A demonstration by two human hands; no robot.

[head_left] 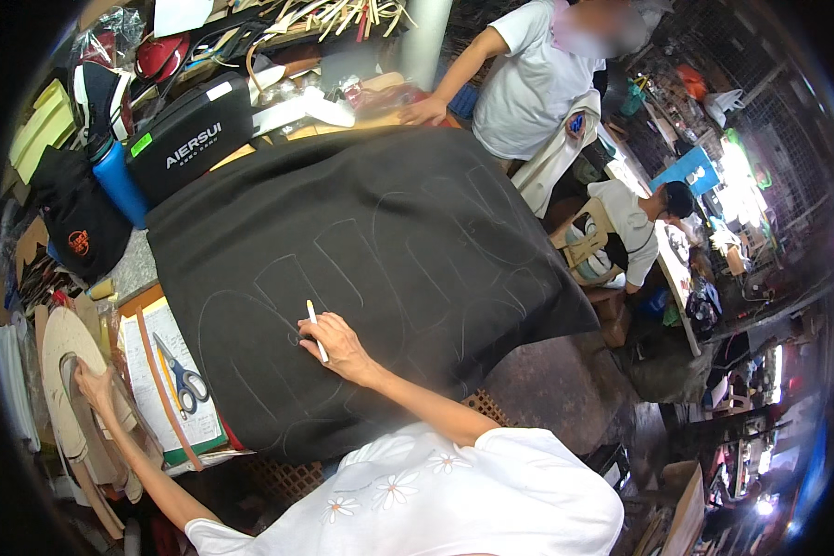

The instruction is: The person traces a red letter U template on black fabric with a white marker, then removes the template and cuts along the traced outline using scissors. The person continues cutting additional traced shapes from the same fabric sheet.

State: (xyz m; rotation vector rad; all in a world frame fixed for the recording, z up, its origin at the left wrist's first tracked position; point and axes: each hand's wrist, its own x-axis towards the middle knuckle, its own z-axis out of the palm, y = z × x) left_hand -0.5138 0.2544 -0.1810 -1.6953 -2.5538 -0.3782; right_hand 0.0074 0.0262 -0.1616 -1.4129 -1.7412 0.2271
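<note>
A large sheet of black material (361, 250) drapes over the table, with thin pale curved outlines drawn across it. Above its middle, my right hand (338, 347) is closed around a slim white pen (319, 345) with a yellowish end, the hand resting on or just over the sheet. Off to the left, my left hand (95, 389) grips the inner edge of a curved tan template (60, 357), which stands among other flat tan pieces. Part of the left fingers is hidden behind the template.
Grey-handled scissors (190, 389), a yellow pencil (168, 375) and a brown strip (165, 385) lie on a written paper sheet (144, 371). A black case (190, 139) and blue bottle (120, 185) stand behind. One person (537, 83) touches the table's far edge; another person (625, 222) sits at right.
</note>
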